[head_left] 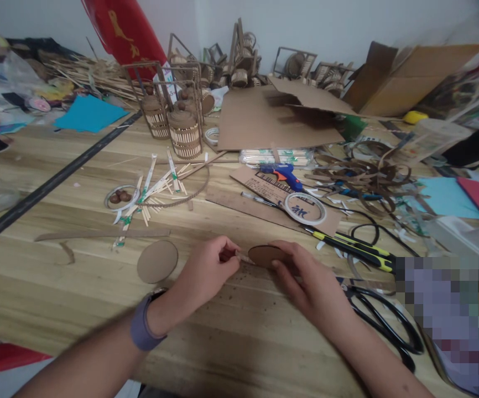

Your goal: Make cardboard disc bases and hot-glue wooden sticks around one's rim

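Between the thumb and fingers of my right hand (301,276) is a round cardboard disc (266,255), tilted above the table. My left hand (210,271), with a purple watch strap on its wrist, pinches a thin brown cardboard strip (244,258) whose end reaches the disc's left edge. Whether the strip is stuck to the edge I cannot tell. A second cardboard disc (157,261) lies flat on the table, left of my left hand. Black-handled scissors (383,320) lie right of my right forearm, partly hidden by it.
Beyond my hands lie a tape roll (305,207), a blue glue gun (283,174), a yellow-black cutter (353,249) and scattered wooden sticks (165,185). Small lidded stick baskets (185,132) stand farther back, beside cardboard sheets (248,119). Coiled brown strips (364,171) pile up at right.
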Action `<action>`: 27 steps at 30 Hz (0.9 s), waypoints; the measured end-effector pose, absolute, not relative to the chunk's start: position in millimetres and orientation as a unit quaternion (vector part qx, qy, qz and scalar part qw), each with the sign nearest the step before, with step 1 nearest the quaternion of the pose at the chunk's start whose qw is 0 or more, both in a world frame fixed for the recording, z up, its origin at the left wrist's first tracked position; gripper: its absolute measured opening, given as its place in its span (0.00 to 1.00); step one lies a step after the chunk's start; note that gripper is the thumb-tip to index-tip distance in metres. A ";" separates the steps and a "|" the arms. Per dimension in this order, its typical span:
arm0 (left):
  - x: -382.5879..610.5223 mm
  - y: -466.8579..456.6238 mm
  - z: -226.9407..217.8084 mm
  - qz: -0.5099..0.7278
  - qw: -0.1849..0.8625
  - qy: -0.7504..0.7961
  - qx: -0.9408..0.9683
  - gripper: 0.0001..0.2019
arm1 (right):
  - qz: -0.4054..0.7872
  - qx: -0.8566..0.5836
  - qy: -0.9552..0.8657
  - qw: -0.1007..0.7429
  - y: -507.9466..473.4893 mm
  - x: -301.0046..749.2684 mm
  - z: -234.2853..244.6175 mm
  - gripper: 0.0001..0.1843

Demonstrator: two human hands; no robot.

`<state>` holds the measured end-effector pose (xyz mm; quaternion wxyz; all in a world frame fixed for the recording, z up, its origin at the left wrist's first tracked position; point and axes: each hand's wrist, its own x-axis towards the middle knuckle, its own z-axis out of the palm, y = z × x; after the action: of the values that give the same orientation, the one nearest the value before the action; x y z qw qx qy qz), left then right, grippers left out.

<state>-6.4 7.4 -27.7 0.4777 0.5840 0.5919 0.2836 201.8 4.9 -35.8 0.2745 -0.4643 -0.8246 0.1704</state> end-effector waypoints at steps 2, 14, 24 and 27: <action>-6.4 7.0 -27.4 0.282 0.481 0.593 0.580 0.06 | 0.162 -0.460 -0.830 0.271 4.8 201.3 -36.1 0.13; -5.4 7.1 -26.2 0.279 0.484 0.594 0.579 0.07 | 0.154 -0.446 -0.846 0.248 5.4 199.1 -34.7 0.15; -6.8 7.8 -29.4 0.288 0.476 0.585 0.590 0.08 | 0.162 -0.436 -0.847 0.259 5.1 199.3 -37.7 0.15; -8.4 9.5 -32.7 0.287 0.479 0.585 0.588 0.08 | 0.154 -0.432 -0.848 0.267 4.6 199.6 -38.5 0.15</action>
<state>-8.4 9.5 -32.7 0.4790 0.5875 0.5854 0.2875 199.6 4.6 -38.5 0.2666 -0.4323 -0.8475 0.1544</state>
